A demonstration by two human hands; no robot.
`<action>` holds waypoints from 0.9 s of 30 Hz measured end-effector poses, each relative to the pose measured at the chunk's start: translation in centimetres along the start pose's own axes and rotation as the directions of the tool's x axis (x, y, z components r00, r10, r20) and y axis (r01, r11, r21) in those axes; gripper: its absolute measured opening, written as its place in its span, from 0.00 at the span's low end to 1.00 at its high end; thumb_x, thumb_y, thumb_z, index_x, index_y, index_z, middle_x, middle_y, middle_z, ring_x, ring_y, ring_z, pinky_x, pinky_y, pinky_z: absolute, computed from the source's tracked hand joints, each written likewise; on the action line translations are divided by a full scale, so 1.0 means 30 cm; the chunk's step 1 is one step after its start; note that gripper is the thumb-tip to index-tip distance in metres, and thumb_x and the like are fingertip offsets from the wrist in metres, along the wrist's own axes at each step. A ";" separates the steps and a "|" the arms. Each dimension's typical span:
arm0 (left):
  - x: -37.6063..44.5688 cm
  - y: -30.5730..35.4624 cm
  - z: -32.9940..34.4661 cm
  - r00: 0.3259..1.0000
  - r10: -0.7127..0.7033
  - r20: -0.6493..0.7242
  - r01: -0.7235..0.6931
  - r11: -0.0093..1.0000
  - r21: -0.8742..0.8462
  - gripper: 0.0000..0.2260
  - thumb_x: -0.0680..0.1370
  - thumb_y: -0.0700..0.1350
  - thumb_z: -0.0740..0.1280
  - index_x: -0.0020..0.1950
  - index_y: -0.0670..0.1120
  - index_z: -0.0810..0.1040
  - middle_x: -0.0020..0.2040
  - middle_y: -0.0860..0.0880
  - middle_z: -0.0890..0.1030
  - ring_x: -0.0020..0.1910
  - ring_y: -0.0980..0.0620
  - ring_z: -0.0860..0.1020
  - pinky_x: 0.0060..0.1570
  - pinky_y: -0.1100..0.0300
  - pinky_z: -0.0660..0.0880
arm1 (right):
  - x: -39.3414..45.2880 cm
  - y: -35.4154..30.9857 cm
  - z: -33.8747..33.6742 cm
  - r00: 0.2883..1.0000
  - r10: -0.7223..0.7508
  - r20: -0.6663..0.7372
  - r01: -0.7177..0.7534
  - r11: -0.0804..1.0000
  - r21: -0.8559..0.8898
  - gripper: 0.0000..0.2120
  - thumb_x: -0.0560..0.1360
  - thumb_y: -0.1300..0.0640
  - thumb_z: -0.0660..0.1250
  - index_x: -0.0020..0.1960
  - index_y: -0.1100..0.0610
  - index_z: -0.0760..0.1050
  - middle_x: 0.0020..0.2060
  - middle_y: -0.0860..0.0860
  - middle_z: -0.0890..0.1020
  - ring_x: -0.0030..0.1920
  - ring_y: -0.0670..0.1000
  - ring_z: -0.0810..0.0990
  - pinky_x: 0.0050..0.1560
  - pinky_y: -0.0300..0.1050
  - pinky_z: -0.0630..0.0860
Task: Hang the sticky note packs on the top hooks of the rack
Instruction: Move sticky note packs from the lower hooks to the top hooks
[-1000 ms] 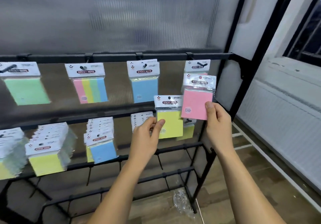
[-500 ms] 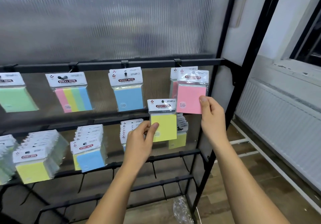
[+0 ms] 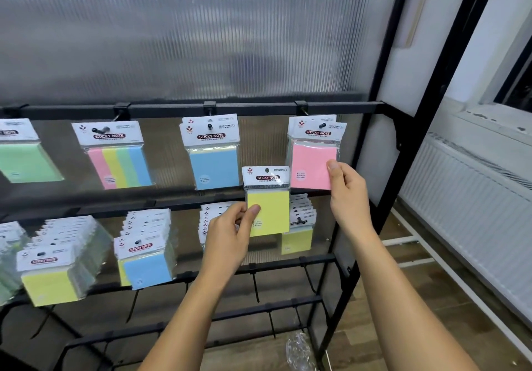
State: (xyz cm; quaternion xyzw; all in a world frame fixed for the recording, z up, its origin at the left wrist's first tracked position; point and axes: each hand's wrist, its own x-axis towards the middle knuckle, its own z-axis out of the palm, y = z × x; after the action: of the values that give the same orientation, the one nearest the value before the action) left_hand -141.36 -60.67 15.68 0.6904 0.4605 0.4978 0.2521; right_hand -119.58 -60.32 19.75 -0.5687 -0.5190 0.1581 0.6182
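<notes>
My right hand (image 3: 347,195) pinches the lower right corner of a pink sticky note pack (image 3: 312,166). The pack's header sits over the rightmost top hook (image 3: 321,125), in front of another pack. My left hand (image 3: 230,235) pinches a yellow sticky note pack (image 3: 267,209) by its lower left edge and holds it upright in front of the rack, below the top row. The top rail (image 3: 253,108) also carries a blue pack (image 3: 213,154), a multicolour pack (image 3: 115,157) and a green pack (image 3: 23,154).
The middle row holds thick bunches of packs: yellow (image 3: 49,272), blue (image 3: 146,258) and yellow at the right (image 3: 299,232). Lower rails (image 3: 259,310) have bare hooks. A ribbed plastic panel backs the black rack. A radiator (image 3: 466,206) stands on the right, and crumpled plastic (image 3: 299,350) lies on the floor.
My right hand has raised the pink pack from below the rightmost top hook up onto it. My left hand stays about where it was with the yellow pack.
</notes>
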 end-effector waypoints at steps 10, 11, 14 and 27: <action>-0.005 -0.024 -0.011 1.000 -0.008 0.003 0.008 1.000 0.018 0.13 0.81 0.50 0.64 0.40 0.45 0.75 0.30 0.53 0.74 0.29 0.57 0.68 0.30 0.66 0.62 | 0.049 0.020 0.062 0.999 0.044 -0.011 -0.044 0.999 -0.024 0.19 0.84 0.51 0.58 0.36 0.58 0.69 0.30 0.45 0.70 0.30 0.40 0.65 0.32 0.36 0.62; -0.009 -0.024 -0.015 1.000 -0.006 0.005 0.006 1.000 0.017 0.13 0.81 0.50 0.64 0.39 0.46 0.74 0.29 0.53 0.71 0.29 0.56 0.67 0.30 0.66 0.61 | 0.044 0.025 0.068 0.998 0.053 -0.018 -0.054 0.998 -0.021 0.19 0.84 0.51 0.58 0.35 0.55 0.68 0.29 0.44 0.70 0.30 0.40 0.66 0.32 0.34 0.62; -0.022 -0.025 -0.033 1.000 -0.014 -0.005 0.014 1.000 0.020 0.15 0.81 0.49 0.65 0.37 0.45 0.71 0.27 0.54 0.67 0.28 0.55 0.63 0.29 0.64 0.59 | 0.000 0.056 0.084 0.994 0.111 0.004 -0.111 0.993 -0.027 0.21 0.84 0.47 0.59 0.35 0.56 0.73 0.29 0.44 0.75 0.30 0.41 0.69 0.34 0.36 0.66; -0.081 -0.067 -0.171 0.999 -0.017 -0.041 0.017 1.000 -0.022 0.12 0.81 0.49 0.65 0.38 0.49 0.72 0.29 0.57 0.72 0.30 0.57 0.68 0.30 0.64 0.63 | -0.302 -0.012 0.280 0.939 0.095 0.332 -0.139 0.984 0.112 0.17 0.76 0.40 0.62 0.44 0.53 0.78 0.33 0.40 0.77 0.36 0.40 0.72 0.40 0.33 0.69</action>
State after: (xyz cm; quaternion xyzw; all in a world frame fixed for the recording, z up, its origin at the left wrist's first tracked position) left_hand -147.04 -62.49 14.87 0.6734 0.4661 0.5145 0.2542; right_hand -130.37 -63.03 14.32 -0.5220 -0.5671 0.3208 0.5505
